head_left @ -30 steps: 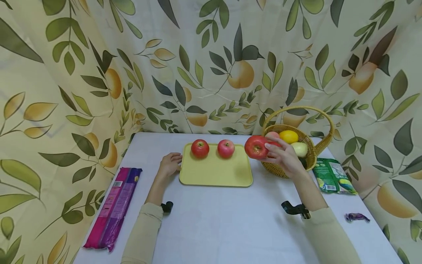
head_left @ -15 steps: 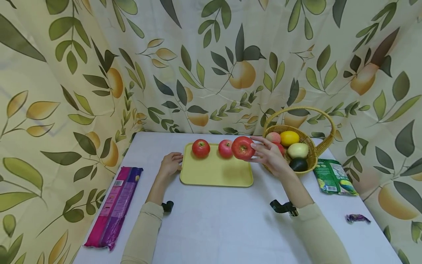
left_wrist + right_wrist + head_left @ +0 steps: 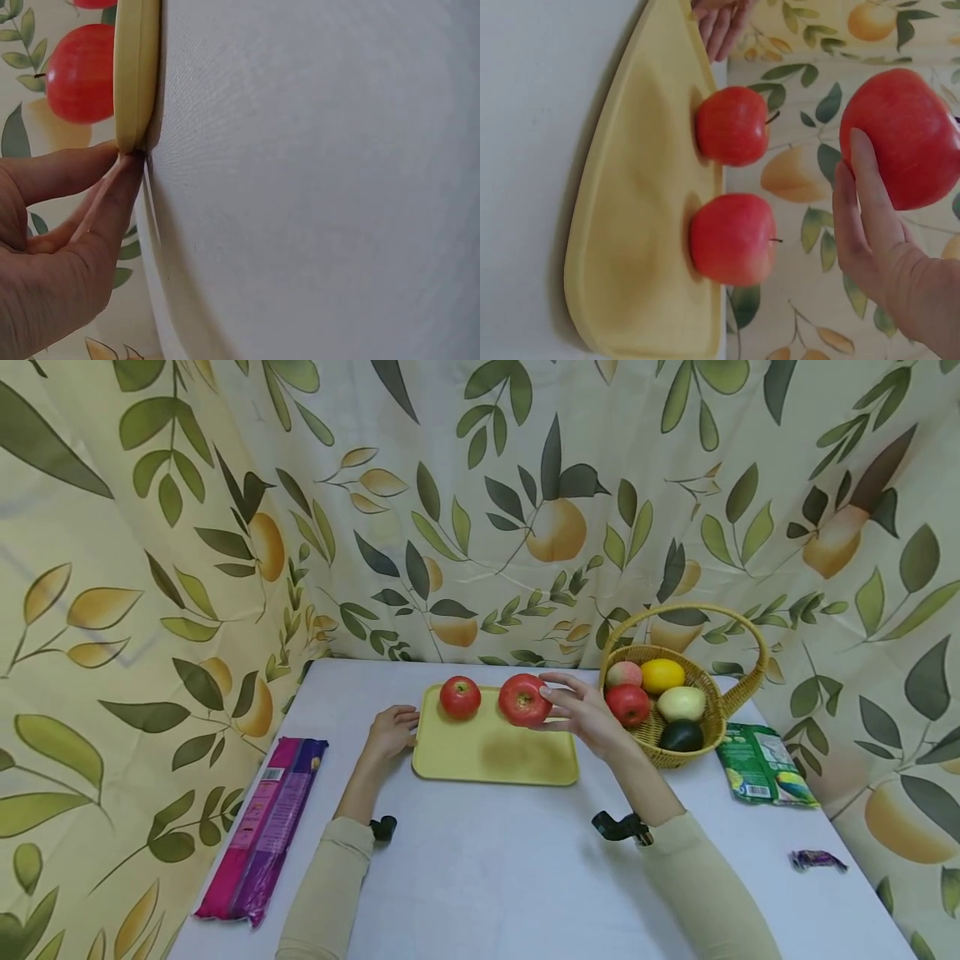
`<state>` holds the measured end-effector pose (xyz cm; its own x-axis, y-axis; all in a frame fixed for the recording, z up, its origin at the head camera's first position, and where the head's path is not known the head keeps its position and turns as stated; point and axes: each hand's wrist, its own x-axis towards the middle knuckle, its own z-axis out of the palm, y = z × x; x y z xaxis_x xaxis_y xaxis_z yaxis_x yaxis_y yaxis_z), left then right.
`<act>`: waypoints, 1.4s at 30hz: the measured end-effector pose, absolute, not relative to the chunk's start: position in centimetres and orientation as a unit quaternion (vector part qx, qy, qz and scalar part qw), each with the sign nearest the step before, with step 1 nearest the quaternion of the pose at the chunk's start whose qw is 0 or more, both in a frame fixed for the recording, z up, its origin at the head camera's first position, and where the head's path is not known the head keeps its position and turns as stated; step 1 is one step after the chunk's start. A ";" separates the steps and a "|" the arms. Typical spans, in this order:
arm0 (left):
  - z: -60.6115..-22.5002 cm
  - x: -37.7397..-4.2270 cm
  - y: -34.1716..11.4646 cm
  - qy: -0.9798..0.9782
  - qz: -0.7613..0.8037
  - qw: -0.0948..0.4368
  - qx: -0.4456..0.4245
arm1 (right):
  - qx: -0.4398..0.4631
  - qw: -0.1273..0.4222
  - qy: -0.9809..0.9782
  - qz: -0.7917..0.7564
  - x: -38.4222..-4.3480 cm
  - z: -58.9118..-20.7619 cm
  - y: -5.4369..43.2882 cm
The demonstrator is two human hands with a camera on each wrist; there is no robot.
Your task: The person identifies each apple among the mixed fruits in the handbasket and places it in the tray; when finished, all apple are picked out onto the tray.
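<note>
My right hand [image 3: 588, 717] grips a red apple [image 3: 524, 700], held in the air above the yellow tray [image 3: 465, 760], its base end facing me. In the right wrist view the fingers press the side of this apple [image 3: 904, 142]. Two other red apples sit on the tray along its far side. The left one [image 3: 460, 697] shows fully; the right one [image 3: 733, 240] is seen in the right wrist view but hidden behind the held apple in the head view. My left hand [image 3: 392, 732] pinches the tray's left edge, thumb and fingertips at the rim [image 3: 135, 82].
Right of the tray stands a wicker basket [image 3: 720, 693] with a tall handle, holding a yellow lemon [image 3: 662, 677], a red apple [image 3: 627, 704] and other fruit. A green packet [image 3: 765, 764] and a small purple wrapper [image 3: 817, 860] lie farther right. A long pink-purple packet [image 3: 262, 831] lies left.
My right hand has carried the apple left from beside the basket to above the tray, uncovering the basket's fruit. The left hand stays at the tray's edge.
</note>
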<state>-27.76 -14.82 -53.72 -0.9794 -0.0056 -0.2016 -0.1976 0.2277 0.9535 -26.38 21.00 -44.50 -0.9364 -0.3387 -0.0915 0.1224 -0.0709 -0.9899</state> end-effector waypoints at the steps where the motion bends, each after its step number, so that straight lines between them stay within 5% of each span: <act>1: -53.8 -27.8 -14.8 0.779 0.618 0.078 -0.064 | -0.081 0.160 0.664 -0.725 -26.4 -44.6 20.7; 42: -54.2 -28.1 -15.0 0.760 0.641 0.082 -0.073 | 0.020 0.252 0.670 -0.698 -27.9 -50.8 10.9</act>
